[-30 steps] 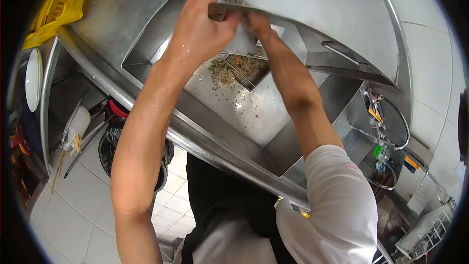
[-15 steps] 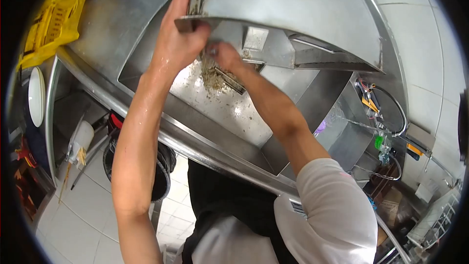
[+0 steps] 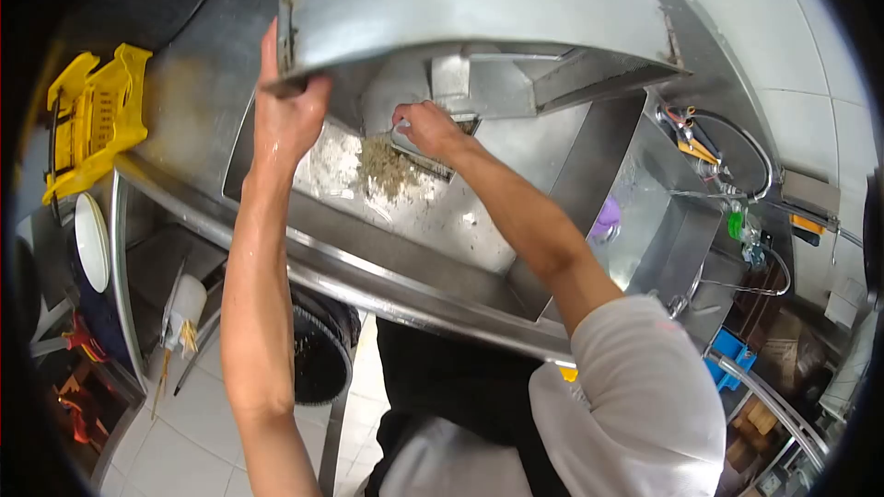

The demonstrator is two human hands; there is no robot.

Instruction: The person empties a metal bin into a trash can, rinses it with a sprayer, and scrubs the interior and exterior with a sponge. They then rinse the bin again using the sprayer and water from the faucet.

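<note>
My left hand [image 3: 290, 120] is closed round the left edge of a large stainless-steel box [image 3: 479, 0], its thumb on the near corner. The box is tilted over a steel sink basin [image 3: 336, 198], with its open side towards me. My right hand [image 3: 428, 129] reaches under the box's near rim, its fingers curled on a small greyish-white thing that I cannot make out. Just below that hand, a brownish pile of wet debris [image 3: 387, 170] lies on the basin floor. A rectangular slot [image 3: 428, 164] shows beside the pile, partly covered by my right hand and wrist.
To the right, a second basin holds a purple thing [image 3: 606, 219] and running water; hoses and a tap with a green part [image 3: 735, 224] stand beyond. A yellow crate [image 3: 101, 120] sits at the left on the counter. Below it are white plates [image 3: 92, 241] and a black bin [image 3: 320, 359].
The steel box and my left hand appear further left and lower, though the whole view has shifted too. My right hand, blurred before, now shows clearly by the debris.
</note>
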